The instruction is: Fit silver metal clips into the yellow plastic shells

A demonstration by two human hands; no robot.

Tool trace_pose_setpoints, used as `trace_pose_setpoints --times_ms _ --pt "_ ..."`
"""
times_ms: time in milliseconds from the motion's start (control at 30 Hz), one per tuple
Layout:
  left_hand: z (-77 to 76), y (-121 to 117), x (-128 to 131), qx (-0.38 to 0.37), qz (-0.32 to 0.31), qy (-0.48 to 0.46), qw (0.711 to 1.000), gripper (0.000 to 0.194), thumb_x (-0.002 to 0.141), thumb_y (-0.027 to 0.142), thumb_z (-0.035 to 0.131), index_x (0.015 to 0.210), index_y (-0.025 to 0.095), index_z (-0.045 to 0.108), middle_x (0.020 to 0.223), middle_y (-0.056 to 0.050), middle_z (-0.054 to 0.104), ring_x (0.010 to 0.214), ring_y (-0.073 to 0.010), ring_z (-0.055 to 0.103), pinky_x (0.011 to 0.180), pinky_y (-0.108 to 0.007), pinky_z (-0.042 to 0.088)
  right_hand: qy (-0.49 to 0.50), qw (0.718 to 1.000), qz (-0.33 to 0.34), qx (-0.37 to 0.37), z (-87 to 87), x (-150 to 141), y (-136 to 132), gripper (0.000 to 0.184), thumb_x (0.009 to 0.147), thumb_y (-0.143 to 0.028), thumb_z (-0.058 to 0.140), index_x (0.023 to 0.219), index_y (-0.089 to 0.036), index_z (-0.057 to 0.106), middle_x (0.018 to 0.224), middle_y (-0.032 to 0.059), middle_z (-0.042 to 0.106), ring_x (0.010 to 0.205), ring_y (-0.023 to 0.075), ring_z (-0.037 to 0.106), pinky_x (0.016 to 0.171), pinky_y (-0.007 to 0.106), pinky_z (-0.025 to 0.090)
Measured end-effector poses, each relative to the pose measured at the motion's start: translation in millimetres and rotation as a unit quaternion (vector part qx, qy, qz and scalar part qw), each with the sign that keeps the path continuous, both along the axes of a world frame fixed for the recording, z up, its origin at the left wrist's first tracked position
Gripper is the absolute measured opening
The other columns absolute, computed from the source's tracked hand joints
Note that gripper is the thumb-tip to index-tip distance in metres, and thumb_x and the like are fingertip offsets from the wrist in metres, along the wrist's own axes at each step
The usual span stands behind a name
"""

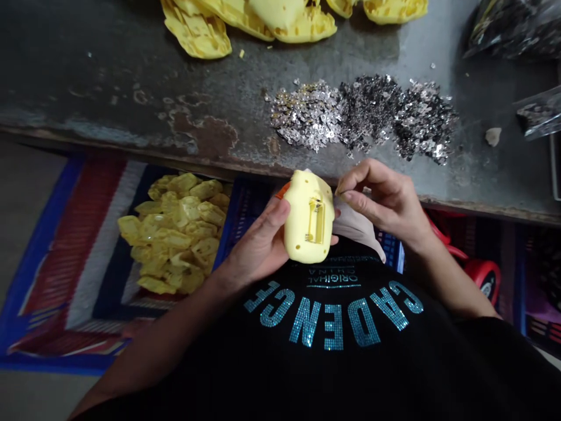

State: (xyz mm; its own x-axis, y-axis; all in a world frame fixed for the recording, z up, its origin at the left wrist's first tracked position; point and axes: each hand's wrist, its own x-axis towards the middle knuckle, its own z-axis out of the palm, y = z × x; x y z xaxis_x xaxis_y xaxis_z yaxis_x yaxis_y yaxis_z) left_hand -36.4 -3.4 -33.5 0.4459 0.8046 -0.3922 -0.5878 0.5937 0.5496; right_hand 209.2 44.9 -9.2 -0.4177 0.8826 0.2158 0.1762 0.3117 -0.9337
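Note:
A yellow plastic toy housing (302, 231) sits in my left hand (259, 242), its open battery compartment facing me. Metal contacts show at the compartment's ends, and an orange part peeks out at the housing's upper left. Just right of the housing, my right hand (385, 199) pinches a small dark piece between thumb and forefinger; it is too small to name surely. Beyond my hands, piles of small metal contact plates (307, 117) lie along the bench's near edge, silvery on the left and darker (370, 108) towards the right.
Yellow plastic shells (280, 17) lie at the back of the metal bench (131, 76). Below its edge, a blue-rimmed basket (52, 368) holds yellow parts (175, 234). Plastic bags (521, 26) of small parts rest at the far right. Red items (482, 278) show under the bench.

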Motion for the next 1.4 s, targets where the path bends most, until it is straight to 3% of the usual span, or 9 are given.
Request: trace_pose_setpoints --times_ms 100,233,467,667,900,1100,1233,1333,1400 --pt "5.9 -0.9 6.6 0.005 -0.03 -0.017 0.999 0.064 0.096 0.065 0.092 0.147 0.03 0.073 0.144 -0.008 0.083 0.143 -0.0487 0.076 0.101 -0.062 0.076 0.028 0.995 0.069 -0.072 20.8 0.2 5.6 0.027 0.106 -0.045 0.085 0.1 -0.021 0.074 0.087 -0.0026 0.077 0.073 0.0121 0.07 0.071 0.028 0.055" --pt "11.4 -1.9 14.6 0.003 -0.055 -0.025 0.998 0.07 0.097 0.067 0.091 0.15 0.027 0.071 0.147 -0.009 0.081 0.151 -0.0515 0.07 0.099 -0.063 0.076 -0.011 0.994 0.097 -0.044 33.7 4.3 11.2 0.022 0.109 -0.038 0.081 0.101 -0.018 0.077 0.087 -0.0018 0.077 0.076 0.0107 0.069 0.072 0.026 0.053" --pt "13.8 -3.2 24.7 0.02 -0.057 -0.026 0.998 0.057 0.1 0.065 0.089 0.138 0.025 0.076 0.133 -0.007 0.085 0.131 -0.0404 0.082 0.088 -0.046 0.079 -0.067 0.993 0.098 0.024 39.1 12.1 10.0 0.009 0.107 -0.027 0.076 0.103 -0.019 0.074 0.087 -0.0036 0.076 0.075 0.0095 0.065 0.071 0.025 0.048" --pt "18.6 -4.0 28.9 0.017 -0.061 0.005 0.998 0.062 0.1 0.063 0.09 0.146 0.027 0.072 0.14 -0.008 0.083 0.138 -0.0411 0.079 0.1 -0.052 0.077 -0.114 0.985 0.083 0.1 45.9 14.4 9.2 0.004 0.103 -0.018 0.074 0.103 -0.019 0.07 0.091 -0.0034 0.077 0.077 0.009 0.065 0.072 0.025 0.049" --pt "21.0 -3.8 31.0 0.013 -0.05 0.032 0.998 0.066 0.094 0.066 0.094 0.144 0.027 0.075 0.141 -0.01 0.083 0.141 -0.043 0.078 0.101 -0.054 0.077 -0.168 0.982 0.048 0.072 52.7 10.8 1.6 0.011 0.108 -0.036 0.076 0.102 -0.026 0.074 0.09 -0.0044 0.075 0.086 0.016 0.072 0.078 0.029 0.056" --pt "20.5 -2.0 30.6 0.01 -0.057 0.017 0.998 0.065 0.094 0.07 0.092 0.141 0.027 0.076 0.14 -0.008 0.085 0.138 -0.0416 0.08 0.089 -0.048 0.079 -0.129 0.989 -0.014 0.071 48.9 14.1 -9.4 0.012 0.107 -0.035 0.079 0.1 -0.025 0.077 0.091 -0.0017 0.078 0.082 0.0158 0.071 0.077 0.031 0.057" --pt "21.7 -3.9 32.0 0.024 -0.047 0.041 0.998 0.076 0.091 0.073 0.093 0.148 0.026 0.073 0.141 -0.011 0.084 0.144 -0.0473 0.076 0.101 -0.057 0.076 -0.083 0.992 -0.034 0.085 36.7 19.0 -5.3 0.009 0.104 -0.031 0.081 0.105 -0.022 0.079 0.099 0.001 0.081 0.087 0.0158 0.073 0.077 0.032 0.056" --pt "22.7 -7.2 32.3 0.054 -0.007 0.083 0.995 0.084 0.087 0.064 0.101 0.156 0.03 0.068 0.15 -0.009 0.081 0.146 -0.0477 0.074 0.112 -0.058 0.071 -0.056 0.997 0.005 0.049 27.7 19.7 3.3 0.033 0.098 -0.041 0.089 0.122 -0.021 0.079 0.123 0.0062 0.083 0.107 0.0215 0.077 0.088 0.036 0.064" --pt "21.8 -9.3 31.6 0.084 0.009 0.116 0.99 0.083 0.088 0.058 0.102 0.158 0.031 0.066 0.146 -0.009 0.083 0.137 -0.0451 0.08 0.11 -0.055 0.071 -0.048 0.998 0.033 0.03 23.4 18.6 6.8 0.046 0.096 -0.045 0.09 0.131 -0.021 0.075 0.134 0.0082 0.082 0.115 0.0237 0.077 0.098 0.04 0.067"
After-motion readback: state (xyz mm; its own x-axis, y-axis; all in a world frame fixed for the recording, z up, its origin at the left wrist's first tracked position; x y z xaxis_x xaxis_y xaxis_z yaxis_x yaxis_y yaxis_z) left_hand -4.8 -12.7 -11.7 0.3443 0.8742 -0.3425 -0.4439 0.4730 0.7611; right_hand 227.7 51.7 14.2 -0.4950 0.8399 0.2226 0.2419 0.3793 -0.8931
